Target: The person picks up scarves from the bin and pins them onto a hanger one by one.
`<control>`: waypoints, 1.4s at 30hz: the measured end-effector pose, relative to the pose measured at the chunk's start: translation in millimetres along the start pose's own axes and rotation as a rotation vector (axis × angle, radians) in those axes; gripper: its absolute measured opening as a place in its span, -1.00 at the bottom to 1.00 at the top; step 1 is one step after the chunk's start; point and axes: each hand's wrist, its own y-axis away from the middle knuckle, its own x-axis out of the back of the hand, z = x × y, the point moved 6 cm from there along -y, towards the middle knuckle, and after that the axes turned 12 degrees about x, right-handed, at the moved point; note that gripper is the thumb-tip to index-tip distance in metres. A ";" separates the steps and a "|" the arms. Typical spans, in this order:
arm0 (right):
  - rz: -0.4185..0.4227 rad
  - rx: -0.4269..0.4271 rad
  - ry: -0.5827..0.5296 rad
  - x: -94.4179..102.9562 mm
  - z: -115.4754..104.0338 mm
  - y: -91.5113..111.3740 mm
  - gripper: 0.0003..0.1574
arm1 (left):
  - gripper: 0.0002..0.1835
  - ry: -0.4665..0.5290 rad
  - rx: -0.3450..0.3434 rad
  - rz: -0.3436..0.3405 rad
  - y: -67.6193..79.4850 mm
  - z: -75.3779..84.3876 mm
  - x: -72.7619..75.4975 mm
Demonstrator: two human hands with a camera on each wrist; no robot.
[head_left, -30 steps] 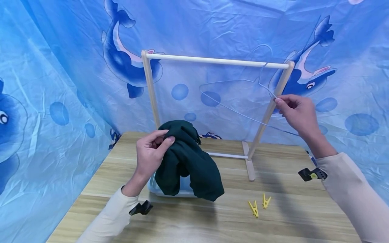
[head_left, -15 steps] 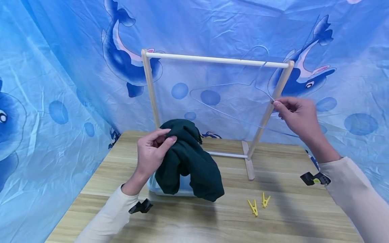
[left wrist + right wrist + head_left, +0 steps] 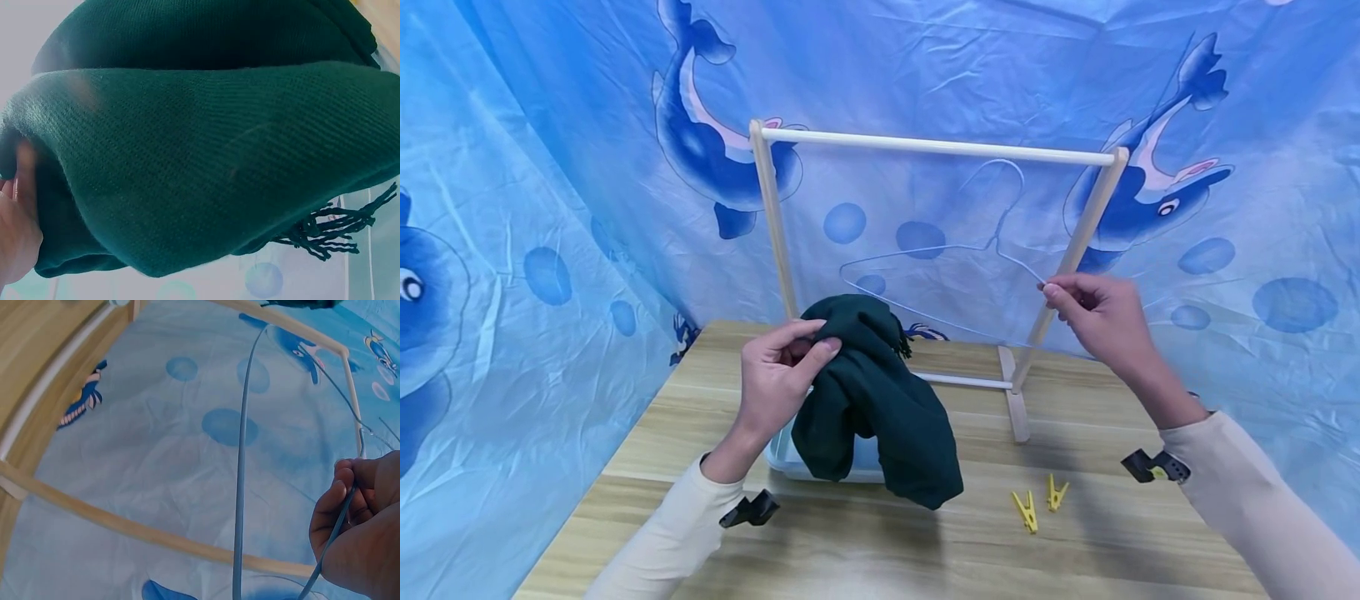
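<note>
Left fingers pinching one green scarf, right fingers pinching one hanger, two yellow clothespins, one rack

The wire hanger has come lower, nearer the scarf.

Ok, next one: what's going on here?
A person has the green scarf bunched in the left hand, in front of the bin; whether the two touch is hard to tell. The right hand pinches the hanger by one shoulder, its hook not over the top bar of the rack. The scarf is not on the hanger. Two yellow pegs lie on the table.
</note>
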 end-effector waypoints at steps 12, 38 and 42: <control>-0.048 0.001 -0.046 -39.7 4.6 18.6 -0.80 | -0.78 0.031 -0.043 -0.040 -1.9 4.2 -9.7; -0.108 -0.010 -0.256 -104.1 -0.3 42.9 -0.80 | -0.77 0.037 -0.017 -0.066 -9.0 5.2 -26.9; -0.101 0.005 -0.283 -107.8 -6.4 42.9 -0.81 | -0.77 0.008 0.001 -0.076 -8.8 2.3 -30.1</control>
